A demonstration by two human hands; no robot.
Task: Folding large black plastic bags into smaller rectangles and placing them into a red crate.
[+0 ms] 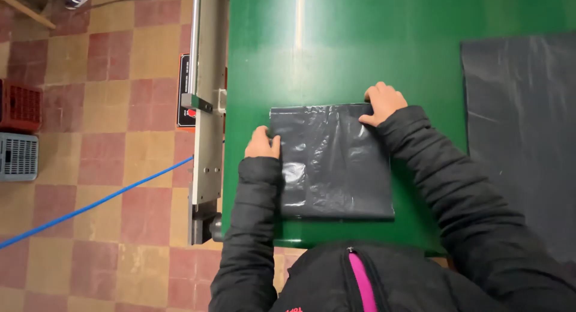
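I have the black plastic bag (333, 165) folded down to a squat rectangle on the green table (336, 54), close to the near edge and right in front of me, so the folding looks well along; whether another fold is left I can't say. My left hand (263, 144) is curled at the bag's far left corner, fingers pressing the edge, and my right hand (382, 103) is bent over the far right corner, pinching the top edge there. The plastic is thin, glossy and wrinkled, catching light in soft creases. A flat dark sheet (522, 132) lies to my right, smoother and duller. A grey metal rail (207, 108) runs along the table's left side.
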